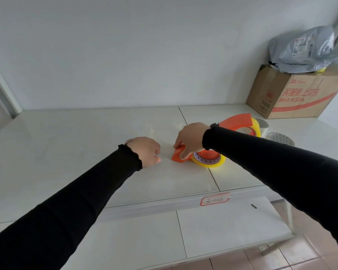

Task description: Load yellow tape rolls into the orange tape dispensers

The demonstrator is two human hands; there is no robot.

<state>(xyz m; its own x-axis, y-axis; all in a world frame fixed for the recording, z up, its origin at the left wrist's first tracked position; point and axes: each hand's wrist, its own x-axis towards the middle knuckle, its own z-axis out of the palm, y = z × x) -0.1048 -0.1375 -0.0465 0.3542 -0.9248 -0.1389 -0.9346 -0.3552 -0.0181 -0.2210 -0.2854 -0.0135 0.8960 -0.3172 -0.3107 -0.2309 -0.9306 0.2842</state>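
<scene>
An orange tape dispenser [179, 155] lies flat on the white table [66, 152], with a yellow tape roll [213, 162] seated around its hub. My right hand [190, 141] grips the dispenser's front end from above. My left hand [144, 151] rests just left of it with fingers curled; whether it pinches the clear tape end I cannot tell. A second orange dispenser [236, 120] with a yellow roll [256, 127] stands behind my right forearm, partly hidden.
Two white patterned rolls [261, 123] [280, 139] sit at the right. A cardboard box [293, 94] with a grey plastic bag [304, 49] on top stands at the back right. A red-edged label [214, 199] marks the table's front edge. A wall runs behind.
</scene>
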